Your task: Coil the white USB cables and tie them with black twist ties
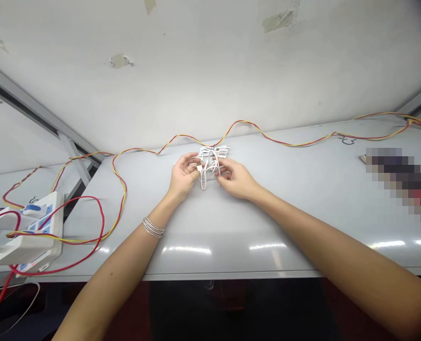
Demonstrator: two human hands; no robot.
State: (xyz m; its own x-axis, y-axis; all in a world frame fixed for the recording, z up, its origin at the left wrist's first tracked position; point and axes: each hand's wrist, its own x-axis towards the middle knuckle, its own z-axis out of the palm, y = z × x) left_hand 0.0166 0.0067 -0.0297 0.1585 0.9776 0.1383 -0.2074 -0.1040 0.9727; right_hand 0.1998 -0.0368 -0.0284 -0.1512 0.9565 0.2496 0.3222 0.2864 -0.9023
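A white cable (204, 182) hangs in loose loops between my two hands, a little above the grey table. My left hand (183, 176) is closed on it, with a white plug end showing at the thumb and fingertips. On the other side, my right hand (236, 177) pinches a loop of the same cable between thumb and fingers. Just beyond my fingertips, a bundle of white cables (222, 151) lies near the back of the table. Where the held cable overlaps that bundle, I cannot tell the strands apart.
A red and yellow twisted wire (246, 121) runs along the table's back edge by the wall. At the left stands a white power strip (56, 213) with plugs and a red cable (102, 218). A blurred-out object (402, 180) lies at the right on the grey table (267, 227).
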